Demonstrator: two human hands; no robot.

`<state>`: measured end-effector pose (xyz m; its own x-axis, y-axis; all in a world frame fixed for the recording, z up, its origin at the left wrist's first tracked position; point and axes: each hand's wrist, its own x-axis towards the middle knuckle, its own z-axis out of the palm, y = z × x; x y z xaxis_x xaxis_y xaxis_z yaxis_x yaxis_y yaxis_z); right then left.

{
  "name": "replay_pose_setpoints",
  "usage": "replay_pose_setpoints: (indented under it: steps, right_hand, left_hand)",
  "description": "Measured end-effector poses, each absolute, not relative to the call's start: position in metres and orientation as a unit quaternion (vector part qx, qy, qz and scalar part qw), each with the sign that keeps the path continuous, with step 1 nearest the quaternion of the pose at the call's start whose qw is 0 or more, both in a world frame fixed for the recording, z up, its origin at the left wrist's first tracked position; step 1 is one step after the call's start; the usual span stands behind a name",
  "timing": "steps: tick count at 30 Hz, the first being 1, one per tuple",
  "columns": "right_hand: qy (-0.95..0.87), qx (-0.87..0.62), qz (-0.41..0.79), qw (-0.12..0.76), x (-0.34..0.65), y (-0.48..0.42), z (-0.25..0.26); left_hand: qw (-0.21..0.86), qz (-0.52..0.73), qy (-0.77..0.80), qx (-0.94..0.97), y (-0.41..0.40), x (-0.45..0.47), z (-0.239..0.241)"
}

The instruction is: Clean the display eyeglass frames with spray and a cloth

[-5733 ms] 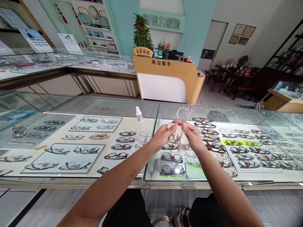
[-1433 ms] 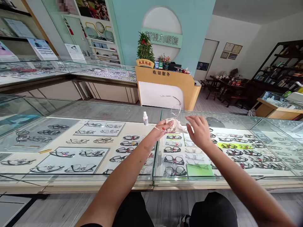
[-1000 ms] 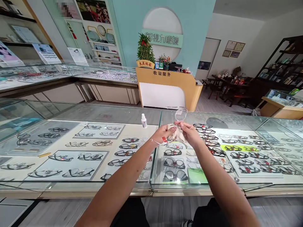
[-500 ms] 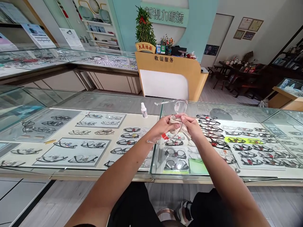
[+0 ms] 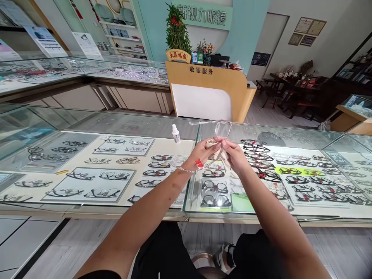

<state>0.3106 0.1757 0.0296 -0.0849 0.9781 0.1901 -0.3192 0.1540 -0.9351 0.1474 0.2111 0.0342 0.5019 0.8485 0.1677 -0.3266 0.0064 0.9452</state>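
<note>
A pair of clear-framed eyeglasses is held above the glass counter, one lens pointing away from me and a temple with a red tag lying over my left wrist. My left hand is closed round a beige cloth, which is bunched against the glasses. Thumb and fingers of my right hand pinch the glasses near the middle of the frame, close to the cloth. The near lens is mostly hidden by the cloth and fingers. A small white bottle stands upright on the counter to the left.
Under the glass top of the display counter lie rows of eyeglasses on both sides. Across the aisle stands a wooden cashier desk with a potted plant. Another glass showcase runs along the left.
The red-tagged temple has swung up and left against my left wrist as the glasses turn slightly. Both hands stay close together at the cloth.
</note>
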Motion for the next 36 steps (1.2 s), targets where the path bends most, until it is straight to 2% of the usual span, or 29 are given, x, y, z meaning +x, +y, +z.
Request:
replay_pose_setpoints:
  steps: [9,15,20,23,26,29,32,36]
  right_hand:
    - [-0.425,-0.356,0.586,0.591,0.319,0.18,0.027]
    - [-0.419,-0.356,0.593,0.589,0.313,0.179,0.026]
    - [-0.416,-0.361,0.589,0.592,0.313,0.182,0.019]
    - [-0.402,-0.38,0.567,0.611,0.319,0.186,0.02]
    - [-0.424,-0.402,0.511,0.63,0.329,0.188,0.024]
    - [-0.477,-0.433,0.488,0.589,0.335,0.188,0.028]
    - [-0.52,-0.437,0.507,0.531,0.333,0.185,0.027]
    - [-0.534,-0.414,0.54,0.501,0.324,0.183,0.021]
  left_hand:
    - [0.72,0.366,0.225,0.545,0.214,0.139,0.037]
    - [0.672,0.407,0.253,0.565,0.213,0.143,0.032]
    - [0.698,0.411,0.256,0.528,0.221,0.147,0.022]
    - [0.741,0.362,0.27,0.497,0.229,0.138,0.021]
    - [0.748,0.41,0.292,0.433,0.24,0.126,0.026]
    - [0.748,0.456,0.276,0.394,0.247,0.115,0.035]
    - [0.75,0.466,0.257,0.393,0.247,0.112,0.042]
    - [0.748,0.453,0.236,0.424,0.241,0.118,0.039]
